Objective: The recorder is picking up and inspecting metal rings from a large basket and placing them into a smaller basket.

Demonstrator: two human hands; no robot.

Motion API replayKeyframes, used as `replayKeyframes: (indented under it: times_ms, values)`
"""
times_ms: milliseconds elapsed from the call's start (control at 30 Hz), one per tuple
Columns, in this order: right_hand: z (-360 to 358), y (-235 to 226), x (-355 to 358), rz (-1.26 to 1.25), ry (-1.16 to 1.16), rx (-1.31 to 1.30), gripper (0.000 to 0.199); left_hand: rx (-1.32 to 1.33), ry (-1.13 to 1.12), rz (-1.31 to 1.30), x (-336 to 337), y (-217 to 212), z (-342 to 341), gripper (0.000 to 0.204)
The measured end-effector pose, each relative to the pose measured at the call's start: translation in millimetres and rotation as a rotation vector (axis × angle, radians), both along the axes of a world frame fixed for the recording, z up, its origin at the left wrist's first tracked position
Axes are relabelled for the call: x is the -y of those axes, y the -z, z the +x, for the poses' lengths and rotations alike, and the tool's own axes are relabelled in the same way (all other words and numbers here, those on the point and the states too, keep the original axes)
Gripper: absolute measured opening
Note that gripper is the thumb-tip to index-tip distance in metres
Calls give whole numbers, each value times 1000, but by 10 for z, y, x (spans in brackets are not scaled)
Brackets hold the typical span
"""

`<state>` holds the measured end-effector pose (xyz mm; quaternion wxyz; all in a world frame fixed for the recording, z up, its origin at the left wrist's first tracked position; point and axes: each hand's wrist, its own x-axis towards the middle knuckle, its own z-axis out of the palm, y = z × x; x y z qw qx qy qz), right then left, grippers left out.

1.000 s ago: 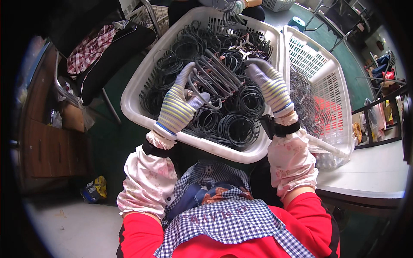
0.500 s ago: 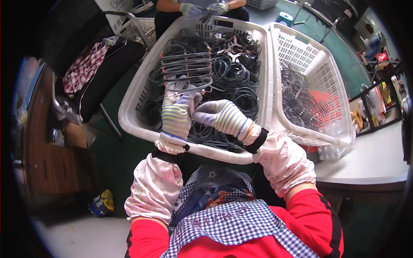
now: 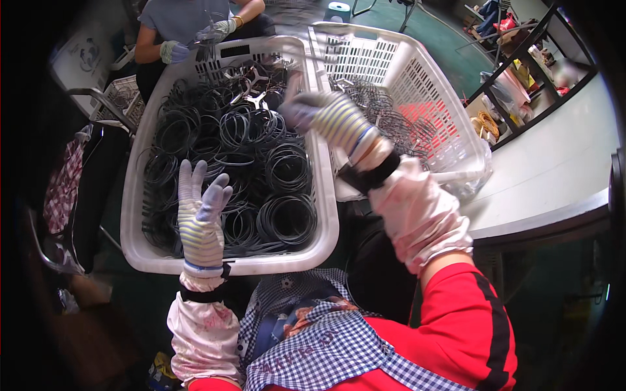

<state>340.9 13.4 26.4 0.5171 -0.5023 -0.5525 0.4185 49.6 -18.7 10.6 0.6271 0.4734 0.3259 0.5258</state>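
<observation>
My left hand [image 3: 202, 228], in a striped glove, hovers over the near left of a white plastic basket [image 3: 329, 238], fingers spread and nothing in them. Below it lie many dark wire rings [image 3: 287, 218] in loose bundles, with pale three-armed pieces [image 3: 257, 100] among them farther back. My right hand [image 3: 332, 124], gloved alike and smeared at the fingers, is raised over the wall between this basket and a second white basket [image 3: 424, 55]. From its closed fingers a wire ring frame [image 3: 303, 23] sticks up, blurred by motion. Similar dark wire frames [image 3: 375, 104] lie in the second basket.
Across the basket sits a co-worker [image 3: 186, 19] with gloved hands holding dark wire pieces. A black chair [image 3: 98, 189] with a checked cloth stands at the left. To the right are a white tabletop [image 3: 548, 156] and a dark-framed shelf [image 3: 521, 72].
My left hand has let go of the wire ring frame and opened. My right hand has carried the frame up and away, toward the second basket. The view has swung right.
</observation>
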Motion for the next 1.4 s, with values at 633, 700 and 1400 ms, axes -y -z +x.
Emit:
replayKeyframes:
  times_ms: [633,700,1400]
  values:
    - [2431,2099,-594,-1056,166,1138,55,-175,55,-190,-284,165,172,98]
    - [2486,2246,-631,-1071,161,1180,59,-185,48,-208,-323,171,202,99]
    - [2134,1689,-576,-650,622,1221,56,5,-55,-186,-277,73,-232,72]
